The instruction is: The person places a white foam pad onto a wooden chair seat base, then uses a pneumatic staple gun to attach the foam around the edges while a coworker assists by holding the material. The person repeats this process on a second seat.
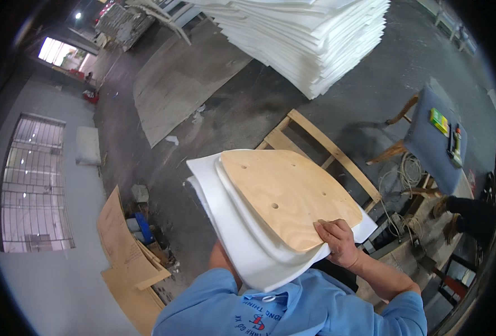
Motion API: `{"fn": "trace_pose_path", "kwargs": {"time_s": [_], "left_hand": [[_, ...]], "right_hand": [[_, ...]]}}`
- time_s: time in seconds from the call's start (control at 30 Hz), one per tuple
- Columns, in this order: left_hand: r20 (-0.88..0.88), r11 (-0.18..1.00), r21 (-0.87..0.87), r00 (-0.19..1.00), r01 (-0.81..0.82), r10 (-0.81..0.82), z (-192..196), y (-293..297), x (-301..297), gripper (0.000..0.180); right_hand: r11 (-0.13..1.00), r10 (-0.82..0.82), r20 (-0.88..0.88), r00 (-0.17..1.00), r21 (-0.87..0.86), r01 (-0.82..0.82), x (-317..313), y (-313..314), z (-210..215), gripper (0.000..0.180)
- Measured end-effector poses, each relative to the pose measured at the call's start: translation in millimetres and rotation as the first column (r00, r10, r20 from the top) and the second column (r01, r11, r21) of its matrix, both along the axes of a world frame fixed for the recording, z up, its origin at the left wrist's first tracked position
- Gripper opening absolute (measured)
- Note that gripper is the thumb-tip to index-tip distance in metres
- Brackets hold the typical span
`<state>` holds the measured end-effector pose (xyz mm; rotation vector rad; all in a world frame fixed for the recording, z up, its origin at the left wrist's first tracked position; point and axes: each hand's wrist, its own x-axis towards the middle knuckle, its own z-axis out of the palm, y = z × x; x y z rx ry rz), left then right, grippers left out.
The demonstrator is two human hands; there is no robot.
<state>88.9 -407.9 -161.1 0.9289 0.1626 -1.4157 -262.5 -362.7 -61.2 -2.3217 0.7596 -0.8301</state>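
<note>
A pale plywood seat board (287, 190) with rounded corners and several drilled holes lies flat on white foam sheets (225, 224) in front of my chest. The near right edge of the board is in my right hand (337, 241), fingers curled over its top face. On the other side, my left hand (219, 256) reaches beneath the foam. Only its wrist area shows, and the foam hides the fingers. The foam sticks out past the board on the left and near sides.
A tall stack of white foam sheets (315, 50) stands at the far side. Beyond the board is a wooden frame (337, 154). At right, a blue upholstered chair (435, 134) carries small tools, with coiled hose (411, 171) beside it. Cardboard pieces (126, 246) lean at left.
</note>
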Motion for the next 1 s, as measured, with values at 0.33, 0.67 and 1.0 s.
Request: {"fn": "trace_pose_path", "kwargs": {"time_s": [0.33, 0.67, 1.0], "left_hand": [[0.089, 0.964, -0.194, 0.982, 0.183, -0.168, 70.5, 11.5, 36.8, 0.078], [0.081, 0.83, -0.392, 0.914, 0.396, -0.398, 137.4, -17.3, 30.0, 0.076], [-0.08, 0.525, -0.215, 0.521, 0.824, -0.85, 126.9, -3.1, -108.6, 0.066]], "right_hand": [[0.99, -0.073, -0.001, 0.997, -0.119, 0.072, 19.2, 90.8, 47.2, 0.073], [0.942, -0.22, -0.099, 0.971, -0.279, 0.185, -53.2, 92.1, 138.6, 0.06], [0.783, -0.527, -0.56, 0.639, -0.612, 0.109, -184.7, 121.4, 265.2, 0.043]]}}
